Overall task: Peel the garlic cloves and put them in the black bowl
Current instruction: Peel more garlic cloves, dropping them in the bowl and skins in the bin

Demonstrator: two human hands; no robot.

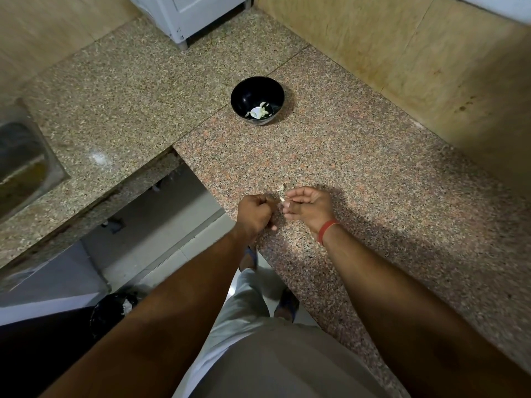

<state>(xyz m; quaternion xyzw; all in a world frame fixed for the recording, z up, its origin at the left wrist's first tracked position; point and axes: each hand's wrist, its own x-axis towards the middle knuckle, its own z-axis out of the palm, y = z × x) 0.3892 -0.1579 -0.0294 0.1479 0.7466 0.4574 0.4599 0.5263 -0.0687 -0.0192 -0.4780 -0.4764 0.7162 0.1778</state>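
Pinching one garlic clove (282, 199) — two hands (254, 215), one black bowl (257, 100).

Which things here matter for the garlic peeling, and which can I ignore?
Job:
black bowl with peeled garlic inside
garlic clove pinched between left hand and right hand

Ignore:
sink at far left
white appliance at the back
black bin on the floor

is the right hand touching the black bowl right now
Apart. The head view shows bare granite counter between the right hand, near the counter's front edge, and the black bowl farther back.
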